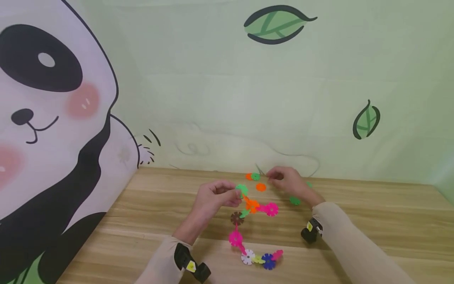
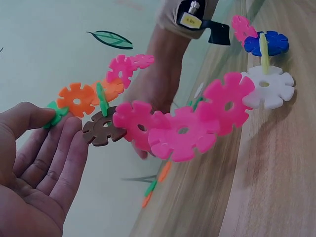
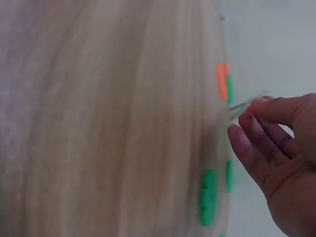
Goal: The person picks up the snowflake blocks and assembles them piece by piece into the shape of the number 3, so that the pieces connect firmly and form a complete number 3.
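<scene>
One light pinch suits your left hand (image 1: 217, 195), thumb and fingers closed on the green disc (image 1: 241, 189) of the chain (image 1: 235, 238) stretching to its right; your loosely bent right hand (image 1: 289, 182), seemingly empty, should take the orange disc (image 1: 261, 187) just to its left by the rim.

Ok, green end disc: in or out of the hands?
In: the left wrist view shows the left hand pinching the green end disc.

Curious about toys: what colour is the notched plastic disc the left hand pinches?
That disc is green, clearest in the left wrist view.
</scene>
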Demonstrator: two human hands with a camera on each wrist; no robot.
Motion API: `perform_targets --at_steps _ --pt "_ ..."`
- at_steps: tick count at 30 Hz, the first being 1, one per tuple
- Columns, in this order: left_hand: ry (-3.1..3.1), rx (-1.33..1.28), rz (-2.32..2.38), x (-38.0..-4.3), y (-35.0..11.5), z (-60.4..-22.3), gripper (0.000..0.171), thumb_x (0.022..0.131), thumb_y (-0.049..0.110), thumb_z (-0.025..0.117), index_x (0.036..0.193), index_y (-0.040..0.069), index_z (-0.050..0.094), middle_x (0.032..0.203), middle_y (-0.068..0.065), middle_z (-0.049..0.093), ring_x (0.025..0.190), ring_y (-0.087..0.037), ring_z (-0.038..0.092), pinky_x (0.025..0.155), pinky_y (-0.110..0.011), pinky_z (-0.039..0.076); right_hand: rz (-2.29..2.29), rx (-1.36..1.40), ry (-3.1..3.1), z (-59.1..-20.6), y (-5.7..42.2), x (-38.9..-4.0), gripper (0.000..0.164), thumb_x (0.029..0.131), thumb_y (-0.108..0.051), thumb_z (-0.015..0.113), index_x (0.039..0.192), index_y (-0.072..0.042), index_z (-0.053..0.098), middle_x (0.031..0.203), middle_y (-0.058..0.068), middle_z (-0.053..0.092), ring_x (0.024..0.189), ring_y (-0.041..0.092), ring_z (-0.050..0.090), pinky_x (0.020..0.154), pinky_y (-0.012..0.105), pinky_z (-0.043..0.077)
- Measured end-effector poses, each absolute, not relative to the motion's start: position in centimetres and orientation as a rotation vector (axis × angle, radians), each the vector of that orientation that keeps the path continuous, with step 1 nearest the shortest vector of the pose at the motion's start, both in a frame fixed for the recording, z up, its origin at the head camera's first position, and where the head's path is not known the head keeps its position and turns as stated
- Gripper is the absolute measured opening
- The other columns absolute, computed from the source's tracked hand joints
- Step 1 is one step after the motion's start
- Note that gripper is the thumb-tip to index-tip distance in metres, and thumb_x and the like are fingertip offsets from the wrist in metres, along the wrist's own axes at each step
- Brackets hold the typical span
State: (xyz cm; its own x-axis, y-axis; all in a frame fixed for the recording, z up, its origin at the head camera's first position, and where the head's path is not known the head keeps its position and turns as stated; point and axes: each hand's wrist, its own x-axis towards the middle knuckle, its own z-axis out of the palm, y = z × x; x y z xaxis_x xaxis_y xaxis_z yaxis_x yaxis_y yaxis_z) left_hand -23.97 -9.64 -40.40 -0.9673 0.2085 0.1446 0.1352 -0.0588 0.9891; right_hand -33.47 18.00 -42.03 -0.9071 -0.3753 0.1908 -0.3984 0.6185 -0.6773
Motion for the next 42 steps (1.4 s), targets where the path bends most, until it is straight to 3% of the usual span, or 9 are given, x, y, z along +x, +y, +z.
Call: perform_targets --at_steps 10,20,25,28,31,38,42 --pt "2.118 0.368 2.207 -23.9 -9.4 -40.4 0.018 0.096 0.007 0.078 0.108 -0.006 0.074 0.096 -0.015 0.078 0.083 -0.024 0.078 0.083 -0.040 0.065 1.130 0.697 -2.916 -43.3 16.5 -34.4 0.028 0.097 -0.011 0.077 0.119 0.005 0.073 0.113 0.015 0.072 0.109 0.033 0.066 0.100 0.050 0.056" --pt "2.132 0.354 2.183 -23.7 -9.4 -40.3 0.020 0.096 0.012 0.079 0.108 -0.004 0.076 0.097 -0.013 0.078 0.085 -0.025 0.078 0.085 -0.038 0.065 1.188 0.645 -2.918 -42.4 16.0 -33.3 0.018 0.088 0.001 0.080 0.104 -0.001 0.070 0.099 0.009 0.069 0.094 0.024 0.063 0.088 0.039 0.056" --pt "2.144 0.352 2.156 -23.7 -9.6 -40.4 0.021 0.096 0.016 0.081 0.107 -0.001 0.078 0.098 -0.013 0.079 0.089 -0.033 0.078 0.085 -0.038 0.065 1.370 0.708 -2.795 -41.6 15.9 -31.9 0.011 0.093 0.004 0.075 0.103 0.002 0.071 0.092 0.008 0.070 0.086 0.025 0.067 0.076 0.036 0.061" --pt "2.151 0.353 2.152 -23.6 -9.7 -40.4 0.021 0.096 0.018 0.081 0.107 0.001 0.079 0.098 -0.013 0.079 0.089 -0.035 0.077 0.085 -0.038 0.065 1.557 0.716 -2.675 -40.6 15.7 -30.9 0.009 0.096 0.003 0.074 0.105 0.004 0.071 0.092 0.011 0.070 0.088 0.037 0.071 0.074 0.041 0.065" --pt "2.153 0.363 2.154 -23.7 -9.8 -40.4 0.022 0.096 0.019 0.081 0.107 0.001 0.079 0.097 -0.014 0.079 0.085 -0.030 0.077 0.084 -0.039 0.065 1.647 0.710 -2.580 -39.4 15.5 -29.7 0.009 0.097 0.000 0.076 0.105 0.003 0.072 0.094 0.012 0.073 0.093 0.044 0.071 0.079 0.046 0.065" --pt "2.126 0.378 2.155 -23.8 -9.6 -40.4 0.019 0.097 0.015 0.079 0.106 -0.001 0.078 0.097 -0.018 0.078 0.081 -0.025 0.077 0.082 -0.039 0.066 1.632 0.770 -2.515 -37.6 15.1 -27.4 0.009 0.098 -0.005 0.075 0.107 -0.002 0.075 0.100 0.008 0.076 0.088 0.028 0.074 0.083 0.042 0.065" --pt "2.128 0.383 2.153 -23.9 -9.5 -40.4 0.020 0.097 0.017 0.079 0.106 -0.001 0.079 0.100 -0.024 0.077 0.082 -0.025 0.078 0.082 -0.038 0.066 1.658 0.822 -2.467 -37.2 14.8 -26.6 0.008 0.100 -0.004 0.073 0.107 -0.005 0.075 0.102 0.007 0.076 0.091 0.035 0.074 0.085 0.041 0.064"
